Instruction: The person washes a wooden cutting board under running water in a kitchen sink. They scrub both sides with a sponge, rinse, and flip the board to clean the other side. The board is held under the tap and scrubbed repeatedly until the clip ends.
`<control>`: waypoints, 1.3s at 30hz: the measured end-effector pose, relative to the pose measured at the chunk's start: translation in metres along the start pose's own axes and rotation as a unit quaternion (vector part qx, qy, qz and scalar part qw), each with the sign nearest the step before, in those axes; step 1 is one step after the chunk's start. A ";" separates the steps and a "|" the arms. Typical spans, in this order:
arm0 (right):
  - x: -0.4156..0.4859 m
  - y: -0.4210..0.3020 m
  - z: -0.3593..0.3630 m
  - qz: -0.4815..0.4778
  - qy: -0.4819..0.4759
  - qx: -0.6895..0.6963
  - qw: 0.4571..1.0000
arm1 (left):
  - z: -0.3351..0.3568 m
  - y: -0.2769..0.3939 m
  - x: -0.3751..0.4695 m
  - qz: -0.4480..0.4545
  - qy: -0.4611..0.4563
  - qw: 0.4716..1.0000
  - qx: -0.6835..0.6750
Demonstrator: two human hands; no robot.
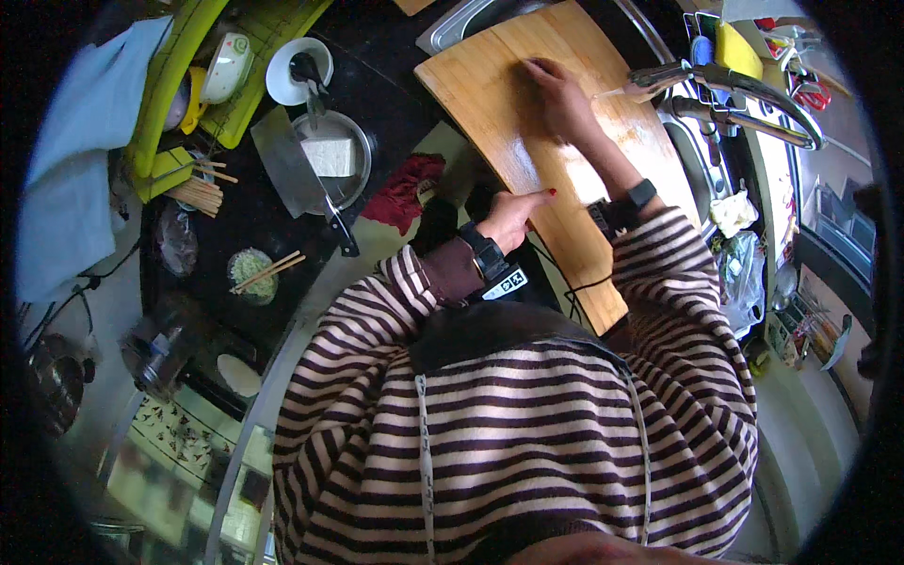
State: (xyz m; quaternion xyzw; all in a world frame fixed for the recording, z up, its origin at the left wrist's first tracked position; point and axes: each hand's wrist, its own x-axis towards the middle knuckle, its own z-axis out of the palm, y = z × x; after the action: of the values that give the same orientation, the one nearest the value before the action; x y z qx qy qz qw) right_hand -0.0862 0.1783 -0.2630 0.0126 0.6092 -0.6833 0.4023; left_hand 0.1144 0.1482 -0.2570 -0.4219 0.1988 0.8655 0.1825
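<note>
A wooden cutting board (487,78) with a short handle is tilted over the sink, its surface wet and shining in places. My left hand (505,219) grips its near left edge, thumb on top and the other fingers mostly hidden beneath. Against the board's upper face lies my right hand (568,106), its fingers partly hidden, so I cannot tell whether they hold anything. The chrome faucet (734,88) reaches in from the right, its outlet close to my right wrist. Part of the steel sink (470,21) shows behind the board.
Left on the black counter, a cleaver (289,162) rests across a metal bowl (364,134) holding a white block (330,157). Around it are a white bowl (279,78), a red cloth (406,191), a green dish rack (159,106) and chopsticks (272,272) on a bowl of chopped food (251,267).
</note>
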 end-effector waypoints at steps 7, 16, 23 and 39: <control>0.012 0.022 0.080 -0.354 -0.038 -0.639 0.682 | -0.012 -0.007 0.007 0.027 -0.005 1.000 -0.016; -0.033 0.018 -0.093 -0.199 0.131 -0.665 0.708 | 0.001 -0.003 0.013 0.016 -0.029 0.998 -0.047; -0.037 0.000 -0.125 0.027 0.197 -0.424 0.884 | -0.006 -0.004 0.016 0.015 -0.054 0.998 -0.037; -0.076 0.020 -0.171 -0.110 0.234 -0.656 0.709 | -0.010 0.006 0.018 0.021 -0.018 0.999 -0.019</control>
State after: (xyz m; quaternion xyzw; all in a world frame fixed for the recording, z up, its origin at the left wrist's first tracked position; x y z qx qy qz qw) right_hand -0.1049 0.3645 -0.2854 -0.1623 0.9758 -0.1256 0.0761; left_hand 0.1077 0.1402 -0.2759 -0.4055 0.1882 0.8802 0.1595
